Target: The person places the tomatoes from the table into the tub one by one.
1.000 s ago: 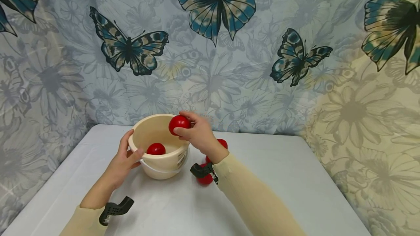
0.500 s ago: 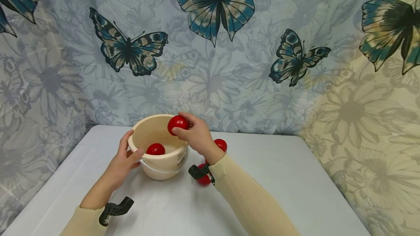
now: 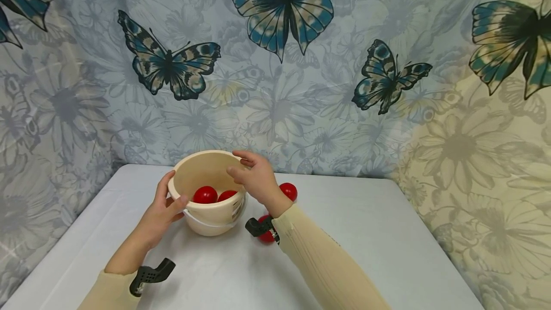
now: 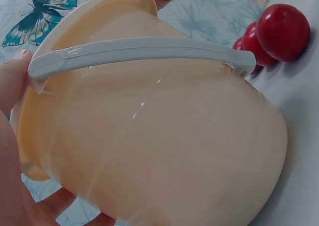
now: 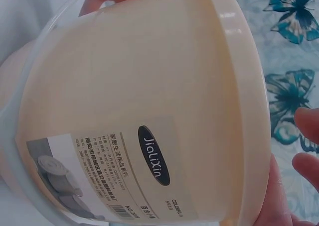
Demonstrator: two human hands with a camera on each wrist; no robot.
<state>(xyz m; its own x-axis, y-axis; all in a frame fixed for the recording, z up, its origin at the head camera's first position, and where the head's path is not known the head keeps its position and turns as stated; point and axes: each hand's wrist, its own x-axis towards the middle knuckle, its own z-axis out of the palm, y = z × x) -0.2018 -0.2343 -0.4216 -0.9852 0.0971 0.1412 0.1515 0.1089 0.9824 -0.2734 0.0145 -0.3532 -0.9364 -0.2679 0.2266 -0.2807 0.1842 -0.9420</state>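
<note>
A cream plastic bucket (image 3: 202, 216) with a white handle (image 4: 144, 50) stands on the table. My left hand (image 3: 160, 210) grips its rim at the left, thumb in front and fingers along the outer wall. Inside the bucket lie two red balls, one ball (image 3: 204, 195) left of the other ball (image 3: 226, 195). Over the right side of the rim, my right hand (image 3: 258, 180) has its fingers spread and holds nothing. A printed label (image 5: 124, 171) shows on the bucket's wall in the right wrist view.
To the right of the bucket, three more red balls sit on the white table (image 3: 361, 238); a far ball (image 3: 289, 191) and a near ball (image 3: 266, 235) show around my right forearm. A butterfly-patterned cloth (image 3: 280, 104) hangs behind the table.
My right hand has let go of the red ball it held over the bucket. That ball now lies inside beside the first one. The left hand has stayed on the rim.
</note>
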